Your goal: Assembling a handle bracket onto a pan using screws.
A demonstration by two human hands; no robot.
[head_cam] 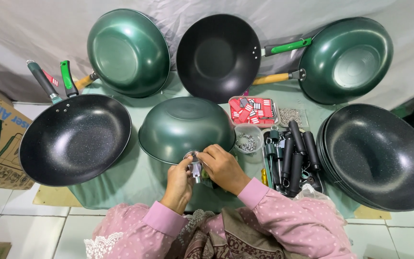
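Desk, green cloth, crowded. Centre: green wok, upside down. At its 6 o'clock rim, left hand and right hand, both closed on a small metal fitting. 9 o'clock: black pan, overhanging the desk edge. 12 o'clock: black wok, with green woks to each side. 3 o'clock: cup of screws, tray of black handles, stacked pans past the edge. Open room: only the cloth strip below the pans, by the wrists.
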